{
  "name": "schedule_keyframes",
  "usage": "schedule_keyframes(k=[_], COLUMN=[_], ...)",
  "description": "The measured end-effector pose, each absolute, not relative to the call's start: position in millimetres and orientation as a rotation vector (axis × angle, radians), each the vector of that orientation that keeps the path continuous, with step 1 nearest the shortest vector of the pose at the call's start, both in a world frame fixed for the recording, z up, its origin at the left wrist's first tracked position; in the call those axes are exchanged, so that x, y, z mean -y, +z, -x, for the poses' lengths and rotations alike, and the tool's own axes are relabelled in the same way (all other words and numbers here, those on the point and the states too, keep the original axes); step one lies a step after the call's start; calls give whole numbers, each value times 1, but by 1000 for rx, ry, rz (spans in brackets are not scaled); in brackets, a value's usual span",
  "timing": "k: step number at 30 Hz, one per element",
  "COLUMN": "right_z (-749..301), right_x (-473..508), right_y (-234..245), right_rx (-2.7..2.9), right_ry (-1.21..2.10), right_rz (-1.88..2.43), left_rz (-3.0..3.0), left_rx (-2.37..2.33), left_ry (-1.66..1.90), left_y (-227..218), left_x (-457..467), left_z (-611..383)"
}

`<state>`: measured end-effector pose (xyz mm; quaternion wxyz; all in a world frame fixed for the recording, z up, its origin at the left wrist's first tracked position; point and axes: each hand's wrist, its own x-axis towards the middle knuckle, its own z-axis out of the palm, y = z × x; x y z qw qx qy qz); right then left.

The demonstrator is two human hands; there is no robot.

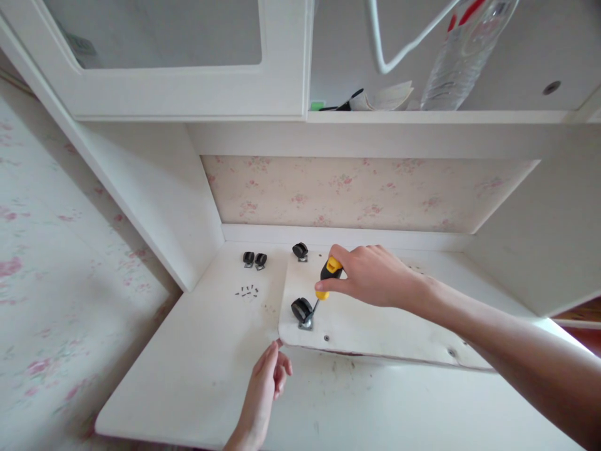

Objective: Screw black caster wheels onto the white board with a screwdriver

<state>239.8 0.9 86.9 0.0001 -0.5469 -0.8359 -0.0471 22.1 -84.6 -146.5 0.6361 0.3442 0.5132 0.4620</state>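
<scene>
Right fingers [339, 254]: grasping yellow-and-black screwdriver [328, 273], tilted, I judge, to clear black twin-wheeled caster [302, 309] at near-left of white rectangular board [380, 326]. Left fingers [270, 359]: loosely curled, empty, at board's corner, perhaps steadying.

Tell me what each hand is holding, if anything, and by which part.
The right hand holds the screwdriver by its handle. The left hand is at a corner of the white board; whether it grips cannot be told.

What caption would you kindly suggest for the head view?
Right hand holds a screwdriver to a caster on a white board, left hand at its corner.
</scene>
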Motion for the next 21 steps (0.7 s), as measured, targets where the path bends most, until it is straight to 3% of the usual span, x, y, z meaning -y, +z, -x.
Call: schedule_keyframes(k=[8, 17, 21], right_z=[-242, -252, -243], right_x=[2, 9, 25], right_y=[78, 71, 64], right_rx=[2474, 1652, 1748], right_ry=[-51, 65, 200], right_rz=[1693, 1519, 1398], left_rz=[-773, -789, -805], left_rx=[-1190, -1232, -1257], left_ry=[1074, 1075, 1066], left_y=[-150, -150, -153], left_x=[87, 84, 80], left_z=[-22, -21, -18])
